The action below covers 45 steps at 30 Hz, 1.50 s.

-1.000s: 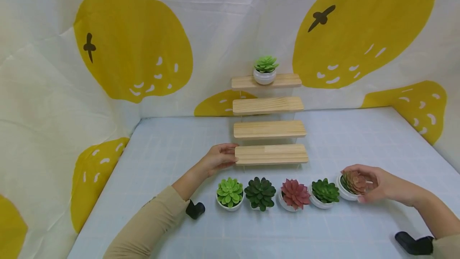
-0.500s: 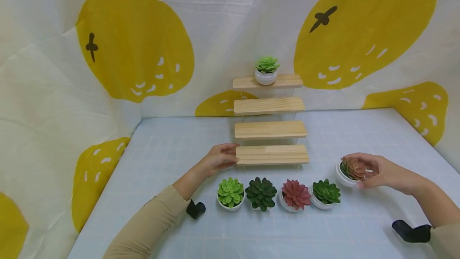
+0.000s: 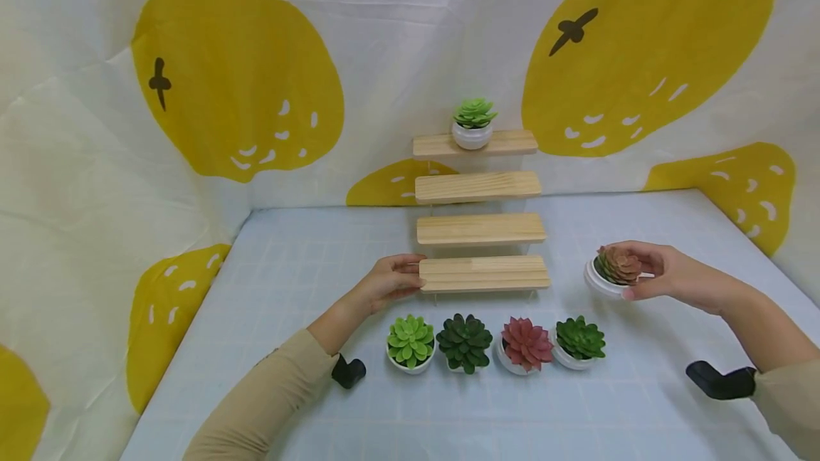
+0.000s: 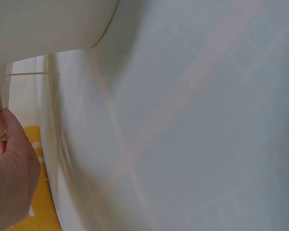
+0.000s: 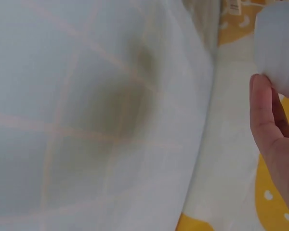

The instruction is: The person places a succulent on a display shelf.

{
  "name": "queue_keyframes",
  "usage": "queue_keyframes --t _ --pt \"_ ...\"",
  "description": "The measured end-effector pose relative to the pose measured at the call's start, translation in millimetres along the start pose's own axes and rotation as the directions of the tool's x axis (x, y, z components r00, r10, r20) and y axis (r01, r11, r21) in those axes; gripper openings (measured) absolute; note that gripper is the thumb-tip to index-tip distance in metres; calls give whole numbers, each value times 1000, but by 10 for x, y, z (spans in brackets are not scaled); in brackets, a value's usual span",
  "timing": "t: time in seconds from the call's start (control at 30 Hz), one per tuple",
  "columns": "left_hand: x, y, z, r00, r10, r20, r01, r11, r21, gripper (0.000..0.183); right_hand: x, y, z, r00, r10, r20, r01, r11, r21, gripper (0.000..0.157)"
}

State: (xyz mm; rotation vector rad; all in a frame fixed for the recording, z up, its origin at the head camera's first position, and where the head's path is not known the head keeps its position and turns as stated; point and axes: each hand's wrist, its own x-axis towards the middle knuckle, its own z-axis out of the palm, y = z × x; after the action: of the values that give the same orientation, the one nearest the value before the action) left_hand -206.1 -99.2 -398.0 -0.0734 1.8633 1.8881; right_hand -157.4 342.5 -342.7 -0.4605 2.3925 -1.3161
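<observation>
My right hand point(image 3: 673, 277) grips a reddish-brown potted succulent point(image 3: 618, 267) by its white pot, in the air to the right of the shelf stand. In the right wrist view the white pot point(image 5: 278, 48) sits between fingers and thumb, well above the cloth. My left hand point(image 3: 389, 281) pinches the left end of the lowest wooden shelf point(image 3: 484, 274), thumb and fingers on either side of the board. The left wrist view shows the left hand point(image 4: 14, 168) at the stand's edge, partly cut off by the frame.
In front of the stand is a row of potted succulents: light green point(image 3: 411, 341), dark green point(image 3: 464, 342), red point(image 3: 527, 344) and mid-green point(image 3: 579, 340). A bright green succulent point(image 3: 472, 123) stands on the top shelf point(image 3: 512, 142). Behind hangs a lemon-patterned cloth point(image 3: 397, 55).
My right hand has lifted the reddish-brown potted succulent off the table and carried it away from me, slightly left. The left hand stays on the lowest shelf.
</observation>
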Motion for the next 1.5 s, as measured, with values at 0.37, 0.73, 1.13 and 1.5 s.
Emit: queue_keyframes --t 0.37,0.73,1.13,1.5 --pt "-27 0 6 1000 6 6 -6 1000 0 51 283 -353 -30 998 20 -60 -19 1000 18 62" --pt "-8 -11 -7 1000 16 9 -16 1000 8 50 623 -779 -22 998 18 -59 -16 999 41 69" --pt "3 -32 -22 1000 8 -2 -8 1000 16 50 998 -1106 38 992 47 -117 -40 998 57 66" --pt "-7 -13 -10 1000 -6 -14 5 1000 -3 51 1328 -1274 133 986 50 -160 -39 997 70 66"
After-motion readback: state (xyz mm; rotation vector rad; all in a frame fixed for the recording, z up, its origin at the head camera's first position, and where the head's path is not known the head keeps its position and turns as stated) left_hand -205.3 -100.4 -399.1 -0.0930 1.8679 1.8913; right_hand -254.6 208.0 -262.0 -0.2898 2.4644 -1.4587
